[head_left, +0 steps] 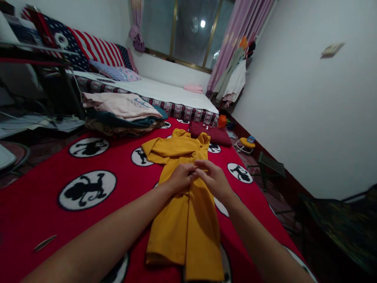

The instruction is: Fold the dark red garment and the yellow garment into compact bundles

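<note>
A yellow coat (173, 228) lies lengthwise on a red blanket with round black-and-white monkey patches. Its collar end points away from me, and one sleeve (171, 147) is folded across the upper part. At the waist, my left hand (182, 177) is closed, thumb and fingers pinched together at the coat's front. My right hand (214, 181) meets it from the other side, fingers bent and tips touching those of the left. Both pinch at the cloth there; the exact part between the fingertips is hidden.
Beyond the coat lies a folded maroon garment (210, 133). A pile of folded clothes (123, 112) sits at the far left, beside a cluttered desk (32, 59). Past the red blanket (35, 196) is a white-topped bed (165, 88). Small stools (269, 165) stand along the right wall.
</note>
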Tool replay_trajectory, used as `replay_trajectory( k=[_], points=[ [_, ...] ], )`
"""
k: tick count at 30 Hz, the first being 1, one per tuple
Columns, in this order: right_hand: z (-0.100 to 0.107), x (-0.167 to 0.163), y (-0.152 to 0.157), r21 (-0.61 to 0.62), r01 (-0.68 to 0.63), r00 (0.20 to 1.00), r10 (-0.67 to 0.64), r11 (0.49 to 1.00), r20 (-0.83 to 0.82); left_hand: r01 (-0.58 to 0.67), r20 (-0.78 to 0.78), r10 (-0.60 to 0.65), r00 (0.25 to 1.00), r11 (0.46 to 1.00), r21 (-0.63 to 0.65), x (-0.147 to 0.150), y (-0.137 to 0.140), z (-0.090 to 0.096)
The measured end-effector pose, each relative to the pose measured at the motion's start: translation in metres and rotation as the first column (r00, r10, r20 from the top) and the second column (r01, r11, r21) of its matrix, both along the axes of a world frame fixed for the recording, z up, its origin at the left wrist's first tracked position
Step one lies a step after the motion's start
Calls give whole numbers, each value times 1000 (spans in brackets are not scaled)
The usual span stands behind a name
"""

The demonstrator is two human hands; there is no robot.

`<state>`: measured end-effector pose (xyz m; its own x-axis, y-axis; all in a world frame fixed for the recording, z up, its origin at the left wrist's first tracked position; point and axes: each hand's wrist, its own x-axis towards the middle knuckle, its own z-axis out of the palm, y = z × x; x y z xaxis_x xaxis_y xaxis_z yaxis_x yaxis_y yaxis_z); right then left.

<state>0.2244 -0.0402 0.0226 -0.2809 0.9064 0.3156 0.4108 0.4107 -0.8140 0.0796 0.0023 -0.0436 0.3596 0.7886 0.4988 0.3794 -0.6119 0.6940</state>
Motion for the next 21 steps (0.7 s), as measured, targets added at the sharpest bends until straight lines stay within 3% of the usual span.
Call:
replay_trajectory(
  k=[2, 4, 6, 8, 10, 12, 14, 17, 21],
  points=[
    [-28, -16, 41, 17, 141, 987, -139, 990, -78, -156, 40, 154, 987, 987, 38, -10, 4, 5],
    [-53, -27, 67, 86, 206, 978, -202, 975, -55, -331, 46, 328, 943, 934, 134, -29, 13, 11],
    [-69, -31, 78, 161, 230, 973, -230, 960, -20, -520, -10, 534, 845, 827, 215, -55, 24, 17],
    [-77, -29, 79, 197, 227, 973, -231, 954, -5, -694, -115, 729, 674, 679, 240, -83, 34, 21],
    [-78, -24, 76, 189, 204, 979, -204, 961, -17, -818, -236, 835, 497, 542, 194, -108, 42, 21],
    [-77, -19, 73, 166, 175, 984, -169, 970, -53, -884, -347, 855, 386, 451, 127, -127, 46, 18],
    [-75, -17, 72, 144, 169, 984, -158, 975, -83, -889, -432, 821, 373, 450, 87, -139, 49, 13],
    [-74, -18, 72, 133, 182, 980, -169, 974, -105, -856, -468, 771, 432, 513, 56, -148, 51, 11],
    [-74, -20, 72, 127, 202, 970, -180, 971, -163, -856, -379, 797, 471, 517, 24, -149, 49, 37]
  ],
)
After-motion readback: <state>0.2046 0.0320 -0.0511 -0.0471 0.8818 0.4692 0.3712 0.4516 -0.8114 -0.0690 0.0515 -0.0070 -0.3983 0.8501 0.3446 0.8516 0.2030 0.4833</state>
